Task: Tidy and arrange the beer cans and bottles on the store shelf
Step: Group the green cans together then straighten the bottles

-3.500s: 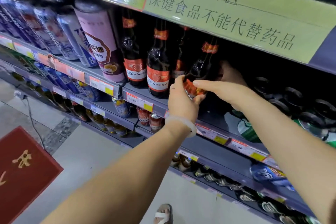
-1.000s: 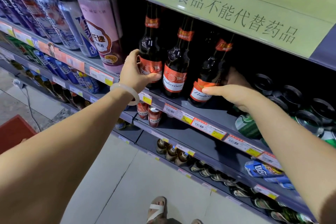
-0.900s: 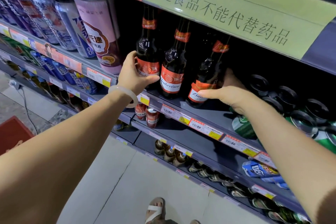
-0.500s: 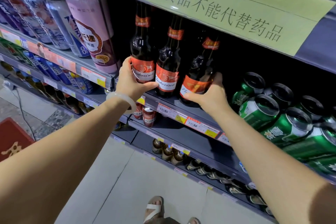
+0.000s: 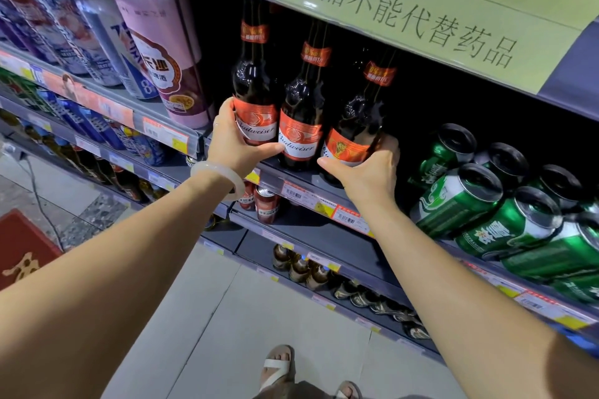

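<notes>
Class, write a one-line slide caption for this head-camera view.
Both hands steady the outer two of three Budweiser bottles beside green cans.

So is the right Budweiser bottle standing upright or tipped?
Tipped. The right Budweiser bottle leans, neck to the right, while the middle bottle stands straighter. The right hand grips its base.

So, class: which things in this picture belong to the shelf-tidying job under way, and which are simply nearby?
Part of the job:
left hand on the left Budweiser bottle
middle Budweiser bottle
right hand on the right Budweiser bottle
green cans
pink can

Just nearby:
green sign
red mat
price tags
</notes>
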The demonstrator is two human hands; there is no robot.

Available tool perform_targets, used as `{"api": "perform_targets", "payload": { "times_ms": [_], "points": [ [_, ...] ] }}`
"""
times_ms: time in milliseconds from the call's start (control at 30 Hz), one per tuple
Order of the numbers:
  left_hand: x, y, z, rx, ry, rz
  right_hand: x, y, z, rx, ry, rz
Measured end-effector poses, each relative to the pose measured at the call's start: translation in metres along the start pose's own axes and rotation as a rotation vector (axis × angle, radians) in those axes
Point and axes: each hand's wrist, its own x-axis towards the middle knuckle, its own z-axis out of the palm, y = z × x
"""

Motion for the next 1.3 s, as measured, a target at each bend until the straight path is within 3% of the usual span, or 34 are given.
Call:
{"api": "perform_targets", "payload": {
  "times_ms": [267,600,800,1000,1300],
  "points": [
    [-0.002,0.0,0.002,0.052,-0.01,-0.008,-0.017,-0.008,-0.013,0.056,-0.066,0.028],
    [-0.061,0.005,0.027,0.228,0.199,-0.065,-0.033,-0.005,-0.029,0.024,-0.123,0.045],
    [-0.097,0.021,0.073,0.237,-0.184,0.175,-0.081,0.026,-0.061,0.028,-0.003,-0.079],
    [-0.102,0.059,0.135,0.236,-0.558,0.277,-0.094,0.075,-0.1,-0.017,0.136,0.038],
    [-0.109,0.088,0.186,0.223,-0.452,0.15,-0.088,0.101,-0.129,0.209,0.443,0.371]
  ]
}}
